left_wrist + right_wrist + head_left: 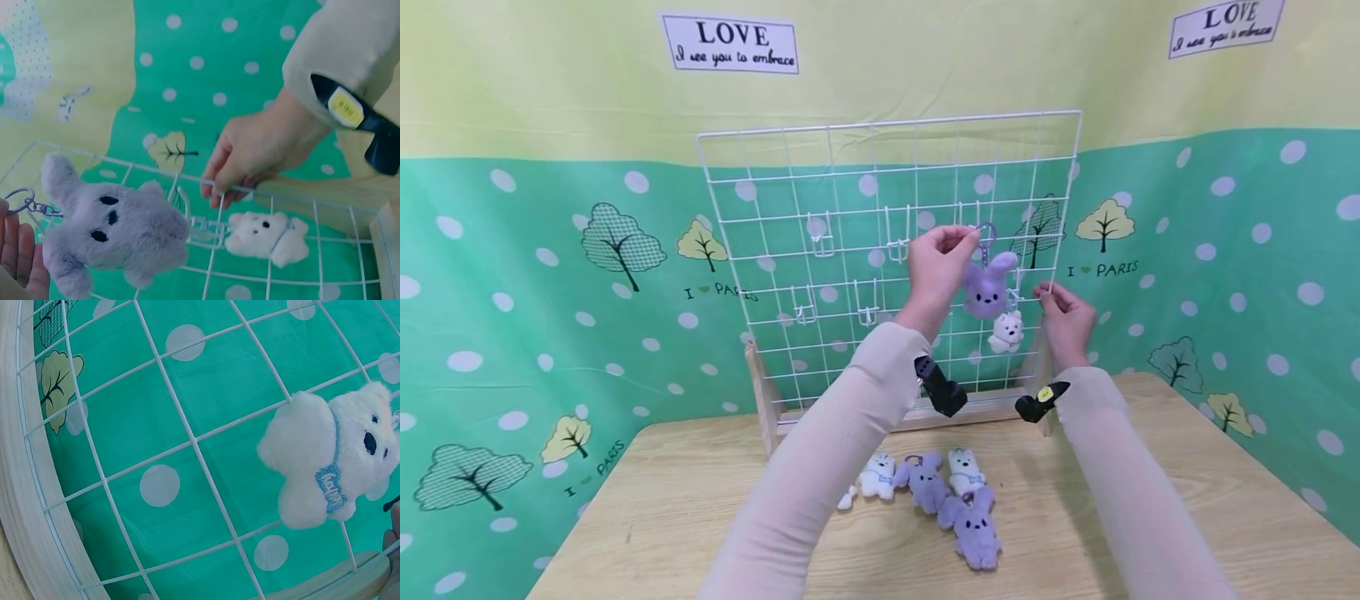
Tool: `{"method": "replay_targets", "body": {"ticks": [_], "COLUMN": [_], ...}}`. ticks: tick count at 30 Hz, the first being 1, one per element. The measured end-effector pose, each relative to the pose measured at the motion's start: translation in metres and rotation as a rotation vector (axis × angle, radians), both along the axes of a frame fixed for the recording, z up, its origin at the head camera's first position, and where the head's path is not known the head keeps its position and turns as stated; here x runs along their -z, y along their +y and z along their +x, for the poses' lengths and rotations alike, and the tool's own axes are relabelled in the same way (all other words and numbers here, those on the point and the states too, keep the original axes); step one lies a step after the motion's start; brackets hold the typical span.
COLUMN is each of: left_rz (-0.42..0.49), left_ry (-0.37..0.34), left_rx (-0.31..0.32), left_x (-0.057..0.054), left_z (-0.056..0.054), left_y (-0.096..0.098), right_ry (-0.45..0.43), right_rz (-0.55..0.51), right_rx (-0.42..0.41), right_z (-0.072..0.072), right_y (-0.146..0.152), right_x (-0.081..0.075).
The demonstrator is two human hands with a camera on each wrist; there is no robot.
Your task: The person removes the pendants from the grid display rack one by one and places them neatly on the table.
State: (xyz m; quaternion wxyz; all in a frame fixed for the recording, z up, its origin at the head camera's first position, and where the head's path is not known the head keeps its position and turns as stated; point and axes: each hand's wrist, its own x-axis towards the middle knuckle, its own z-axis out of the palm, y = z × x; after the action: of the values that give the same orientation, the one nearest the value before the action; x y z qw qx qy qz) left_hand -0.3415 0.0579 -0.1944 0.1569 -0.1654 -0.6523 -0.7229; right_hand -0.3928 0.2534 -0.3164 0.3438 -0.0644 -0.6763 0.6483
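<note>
My left hand (938,271) pinches the ring of a purple bunny plush keychain (987,293), which hangs in front of the upper right of a white wire grid (887,123). In the left wrist view the bunny (119,228) dangles from its chain beside my fingers. A small white dog plush keychain (1006,333) hangs from a hook on the grid, just below the bunny. My right hand (1067,323) holds the grid's right edge with thumb and fingers. The right wrist view shows the white dog (312,456) close up, with a blue scarf.
Two purple bunny plushes (977,537) and several white plushes (966,472) lie on the wooden table (647,517), partly behind my left sleeve. More wire hooks (822,242) sit on the grid's left and middle. Wooden feet (763,392) support the grid before a patterned cloth.
</note>
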Motion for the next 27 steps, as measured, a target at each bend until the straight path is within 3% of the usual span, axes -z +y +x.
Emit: {"method": "replay_targets", "body": {"ticks": [7, 16, 23, 27], "left_rz": [0.016, -0.004, -0.06, -0.087], "left_ry": [-0.022, -0.113, -0.101, -0.109], "left_rx": [0.08, 0.145, 0.221, 0.229], "left_x": [0.01, 0.024, 0.044, 0.058], "left_z": [0.018, 0.043, 0.07, 0.083], "left_y": [-0.015, -0.039, -0.062, -0.074], "right_ry": [-0.014, -0.01, -0.01, -0.016], "right_rz": [0.025, 0.039, 0.042, 0.045], "right_rx": [0.013, 0.004, 0.005, -0.003], "right_z": [0.001, 0.003, 0.004, 0.005], "right_y": [-0.001, 0.0, 0.0, -0.001], "right_x": [0.0, 0.0, 0.0, 0.0]}}
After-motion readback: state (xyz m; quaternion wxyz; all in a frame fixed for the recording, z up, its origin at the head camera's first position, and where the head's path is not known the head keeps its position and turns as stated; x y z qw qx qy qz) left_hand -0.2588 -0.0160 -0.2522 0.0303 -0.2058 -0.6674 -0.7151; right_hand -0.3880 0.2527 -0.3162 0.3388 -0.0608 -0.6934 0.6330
